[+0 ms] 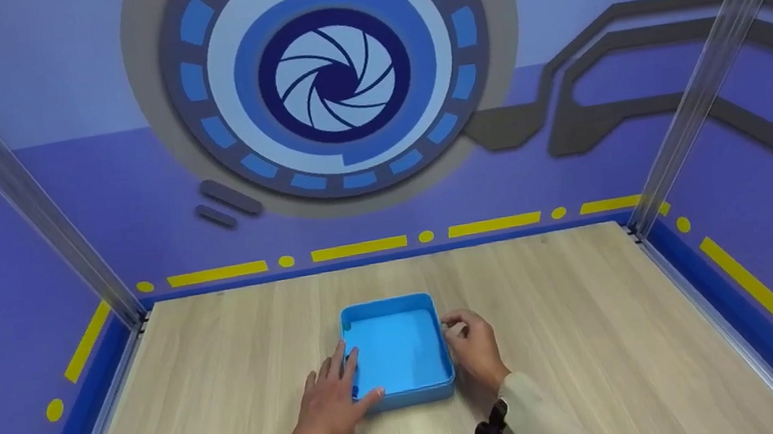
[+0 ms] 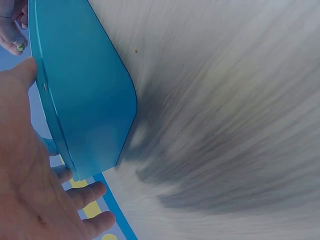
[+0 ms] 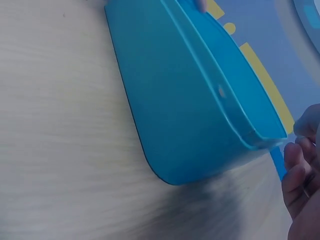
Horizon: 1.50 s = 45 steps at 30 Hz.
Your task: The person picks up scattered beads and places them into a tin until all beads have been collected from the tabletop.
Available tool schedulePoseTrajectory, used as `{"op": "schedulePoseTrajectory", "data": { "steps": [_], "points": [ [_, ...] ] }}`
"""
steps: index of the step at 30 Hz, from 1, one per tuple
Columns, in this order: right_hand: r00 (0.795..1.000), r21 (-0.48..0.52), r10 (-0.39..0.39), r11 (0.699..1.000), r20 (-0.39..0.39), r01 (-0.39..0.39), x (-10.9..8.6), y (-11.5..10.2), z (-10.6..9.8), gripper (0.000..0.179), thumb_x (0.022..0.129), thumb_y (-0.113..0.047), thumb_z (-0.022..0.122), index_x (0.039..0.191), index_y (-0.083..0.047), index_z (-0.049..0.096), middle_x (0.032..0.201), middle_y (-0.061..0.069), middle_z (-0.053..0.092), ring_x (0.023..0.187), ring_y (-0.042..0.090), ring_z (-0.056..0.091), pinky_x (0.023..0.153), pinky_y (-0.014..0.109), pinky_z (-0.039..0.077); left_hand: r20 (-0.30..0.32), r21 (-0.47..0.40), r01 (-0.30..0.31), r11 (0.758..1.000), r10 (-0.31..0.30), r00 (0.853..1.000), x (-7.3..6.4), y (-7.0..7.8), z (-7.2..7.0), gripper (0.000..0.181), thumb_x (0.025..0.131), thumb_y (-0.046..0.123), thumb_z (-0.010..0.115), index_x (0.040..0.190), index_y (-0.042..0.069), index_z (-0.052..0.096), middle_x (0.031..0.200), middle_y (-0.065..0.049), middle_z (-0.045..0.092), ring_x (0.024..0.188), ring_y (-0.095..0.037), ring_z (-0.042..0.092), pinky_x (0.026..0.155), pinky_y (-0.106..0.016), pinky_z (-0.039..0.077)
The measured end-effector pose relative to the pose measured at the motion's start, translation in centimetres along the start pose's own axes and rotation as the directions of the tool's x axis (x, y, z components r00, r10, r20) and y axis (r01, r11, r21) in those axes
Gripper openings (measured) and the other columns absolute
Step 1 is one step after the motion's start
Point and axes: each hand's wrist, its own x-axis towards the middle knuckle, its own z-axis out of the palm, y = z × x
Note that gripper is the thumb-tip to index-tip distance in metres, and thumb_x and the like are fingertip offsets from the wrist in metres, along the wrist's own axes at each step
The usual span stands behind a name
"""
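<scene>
A square light-blue open box (image 1: 402, 350) sits on the wooden table. My left hand (image 1: 331, 401) rests at its near left corner, thumb on the front rim and straight, spread fingers along the left wall. Just beyond the right wall is my right hand (image 1: 472, 345), its fingers curled. In the left wrist view a small green-yellow thing (image 2: 20, 48) shows at the right fingertips, too small to make out its kind. Inside the box, along the left wall, are a small green thing (image 1: 346, 326) and a small dark-blue thing (image 1: 355, 391).
The wooden tabletop (image 1: 241, 350) runs back to a printed purple wall (image 1: 558, 190). Metal posts stand at both back corners, with side walls on the left and right. A black strap device (image 1: 492, 425) is on the right wrist.
</scene>
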Motion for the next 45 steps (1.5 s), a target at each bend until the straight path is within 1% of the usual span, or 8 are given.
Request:
{"op": "schedulePoseTrajectory", "data": {
  "steps": [3, 11, 15, 20, 28, 39, 43, 45],
  "points": [
    [1.0, 0.009, -0.001, 1.0, -0.001, 0.001, 0.2, -0.2, 0.1, 0.02, 0.089, -0.006, 0.062, 0.107, -0.012, 0.068, 0.101, 0.003, 0.065, 0.08, 0.014, 0.053, 0.068, 0.024, 0.044, 0.007, 0.0, -0.003, 1.0, 0.003, 1.0, 0.3, 0.1, -0.3, 0.087, 0.085, 0.068, 0.055, 0.152, 0.016, 0.032, 0.161, -0.012, 0.021, 0.142, -0.042, 0.031, 0.109, -0.069, 0.022],
    [1.0, 0.033, 0.002, 0.999, 0.027, -0.003, 0.1, -0.5, 0.2, 0.022, 0.09, -0.006, 0.061, 0.11, -0.012, 0.067, 0.103, 0.003, 0.065, 0.081, 0.015, 0.053, 0.068, 0.023, 0.045, 0.016, 0.006, 0.006, 1.0, -0.006, 1.0, 0.1, -0.2, -0.3, 0.087, 0.086, 0.068, 0.054, 0.152, 0.017, 0.031, 0.162, -0.011, 0.02, 0.143, -0.04, 0.031, 0.109, -0.069, 0.023],
    [1.0, 0.041, 0.003, 0.999, 0.014, -0.004, 0.0, -0.4, 0.2, 0.02, 0.09, -0.005, 0.062, 0.108, -0.012, 0.067, 0.102, 0.004, 0.065, 0.079, 0.016, 0.053, 0.066, 0.022, 0.044, 0.01, 0.0, -0.009, 1.0, 0.009, 1.0, 0.1, -0.2, -0.2, 0.086, 0.086, 0.067, 0.054, 0.151, 0.016, 0.032, 0.161, -0.013, 0.021, 0.142, -0.041, 0.032, 0.109, -0.069, 0.024],
    [0.999, 0.043, -0.017, 0.999, 0.036, 0.015, -0.1, -0.6, 0.1, 0.019, 0.09, -0.006, 0.063, 0.109, -0.009, 0.067, 0.103, 0.006, 0.065, 0.078, 0.016, 0.053, 0.065, 0.021, 0.043, 0.009, 0.002, -0.007, 1.0, 0.007, 1.0, 0.1, -0.1, -0.1, 0.086, 0.086, 0.066, 0.055, 0.152, 0.016, 0.032, 0.161, -0.012, 0.021, 0.142, -0.042, 0.031, 0.109, -0.069, 0.023],
    [0.998, 0.051, -0.004, 0.999, 0.056, 0.002, 0.0, -1.3, 0.1, 0.018, 0.091, -0.008, 0.062, 0.108, -0.014, 0.067, 0.104, 0.003, 0.063, 0.078, 0.015, 0.051, 0.065, 0.021, 0.043, 0.009, 0.016, -0.012, 1.0, 0.012, 1.0, 0.2, -0.1, -0.3, 0.087, 0.085, 0.069, 0.053, 0.152, 0.017, 0.031, 0.162, -0.012, 0.02, 0.143, -0.041, 0.032, 0.109, -0.068, 0.025],
    [0.997, 0.065, 0.025, 0.997, 0.075, -0.03, -0.1, -1.4, 0.6, 0.018, 0.093, -0.011, 0.063, 0.11, -0.015, 0.066, 0.105, 0.003, 0.062, 0.079, 0.016, 0.052, 0.066, 0.021, 0.045, 0.024, 0.025, 0.001, 1.0, -0.001, 1.0, -0.1, 0.2, -0.3, 0.085, 0.087, 0.065, 0.054, 0.152, 0.016, 0.031, 0.162, -0.012, 0.019, 0.143, -0.041, 0.03, 0.11, -0.068, 0.024],
    [0.998, 0.064, 0.017, 0.998, 0.067, -0.021, -0.1, -1.6, 0.7, 0.017, 0.092, -0.011, 0.064, 0.108, -0.016, 0.066, 0.104, 0.002, 0.061, 0.079, 0.015, 0.052, 0.066, 0.02, 0.045, 0.017, 0.034, -0.004, 0.999, 0.003, 1.0, 0.0, 0.2, -0.3, 0.084, 0.087, 0.065, 0.054, 0.152, 0.016, 0.032, 0.162, -0.012, 0.019, 0.145, -0.042, 0.027, 0.111, -0.067, 0.022],
    [0.998, 0.066, -0.022, 0.998, 0.06, 0.018, 0.0, -1.6, 0.8, 0.017, 0.092, -0.009, 0.064, 0.107, -0.014, 0.067, 0.103, 0.004, 0.062, 0.077, 0.015, 0.052, 0.065, 0.02, 0.044, 0.009, 0.048, -0.01, 0.999, 0.01, 1.0, 0.0, 0.2, -0.3, 0.084, 0.087, 0.066, 0.054, 0.152, 0.016, 0.032, 0.161, -0.013, 0.02, 0.145, -0.042, 0.026, 0.112, -0.066, 0.022]
  ]
}}
